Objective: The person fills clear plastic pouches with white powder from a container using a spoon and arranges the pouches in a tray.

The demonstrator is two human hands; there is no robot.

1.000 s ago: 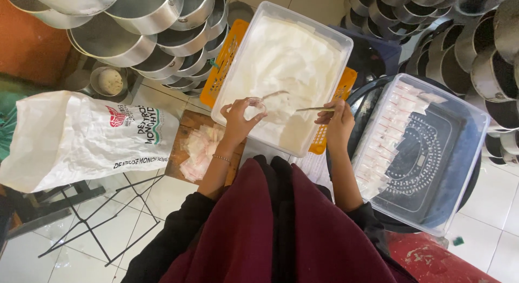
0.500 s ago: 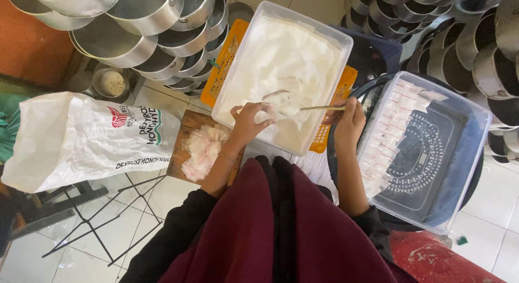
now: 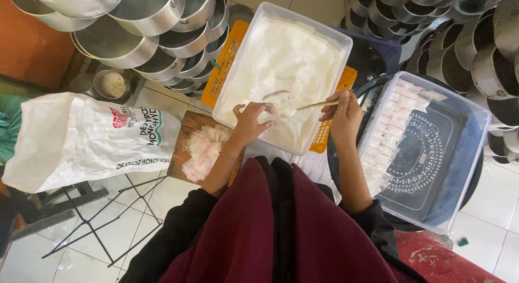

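1. While the head camera looks straight down, the left hand (image 3: 250,122) sits at centre frame over the clear plastic tub of white powder (image 3: 281,72), its fingers pinched on a small clear plastic bag (image 3: 275,99) held above the powder.
2. Just right of centre, the right hand (image 3: 341,112) has its fingers clamped on the handle of a spoon (image 3: 308,106) (its bowl meets the bag's mouth).
3. At centre left, a heap of empty little bags (image 3: 203,150) lies on a wooden board (image 3: 186,126).
4. Filled packets (image 3: 392,129) line the left side of a clear bin (image 3: 465,153) at right.
5. A white sack (image 3: 81,142) lies at left, below stacked metal pans (image 3: 140,28).
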